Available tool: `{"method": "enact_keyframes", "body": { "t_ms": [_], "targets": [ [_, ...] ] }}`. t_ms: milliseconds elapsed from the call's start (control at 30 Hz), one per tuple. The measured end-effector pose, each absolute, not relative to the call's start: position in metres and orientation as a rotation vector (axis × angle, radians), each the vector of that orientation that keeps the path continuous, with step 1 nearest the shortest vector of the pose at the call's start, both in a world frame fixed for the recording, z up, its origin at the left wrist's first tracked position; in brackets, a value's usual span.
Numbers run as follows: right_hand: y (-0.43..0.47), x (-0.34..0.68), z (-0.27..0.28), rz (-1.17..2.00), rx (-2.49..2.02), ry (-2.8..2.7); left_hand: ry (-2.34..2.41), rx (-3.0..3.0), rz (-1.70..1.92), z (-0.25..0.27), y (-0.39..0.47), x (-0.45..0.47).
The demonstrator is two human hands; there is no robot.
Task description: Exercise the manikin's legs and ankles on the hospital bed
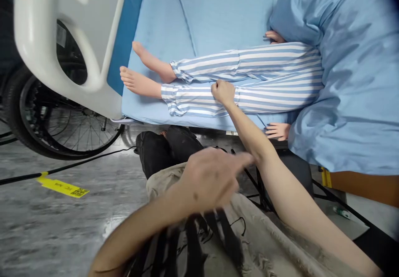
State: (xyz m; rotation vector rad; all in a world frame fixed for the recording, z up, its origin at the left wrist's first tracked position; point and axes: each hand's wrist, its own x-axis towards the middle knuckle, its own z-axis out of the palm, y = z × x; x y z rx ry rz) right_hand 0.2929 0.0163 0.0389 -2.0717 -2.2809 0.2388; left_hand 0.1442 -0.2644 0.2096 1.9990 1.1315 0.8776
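My right hand (223, 92) is closed in a fist against the striped trousers (274, 98) near the knee of the nearer leg, with nothing seen in it. The trousers are on a lying figure, probably a care manikin, whose bare feet (141, 83) point left. Blurred by motion, my left hand (213, 179) is close to the camera, index finger stretched out and the other fingers partly curled. Its fingertip overlaps the inner elbow of my right arm (263, 152); whether it touches cannot be told. I see nothing held there.
A light blue sheet (224, 8) covers the bed, and a bunched blue quilt (358, 85) hides the figure's upper body. At the left stand a white bed end board (34, 31) and a wheelchair wheel (65, 123). A black cable with a yellow tag (65, 187) crosses the floor.
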Motion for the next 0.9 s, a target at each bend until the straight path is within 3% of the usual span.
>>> {"method": "enact_keyframes", "body": {
  "t_ms": [167,267,433,633,900],
  "targets": [
    [0.015,0.292,0.046,0.279,-2.061,-2.259,1.331,1.707,0.961,0.109,-0.245,0.164],
    [0.015,0.292,0.049,0.3,-2.051,-2.244,1.436,1.338,1.001,0.074,-0.25,0.149],
    [0.015,0.295,0.048,0.379,-2.031,-2.244,1.454,0.781,1.259,0.082,-0.217,0.114],
    [0.029,0.28,0.056,0.388,-1.75,-2.355,1.207,0.357,1.5,0.103,-0.113,0.082],
    [0.084,0.154,0.077,0.398,-1.31,-2.662,1.201,0.265,1.637,0.061,0.012,0.049]
  ]
}}
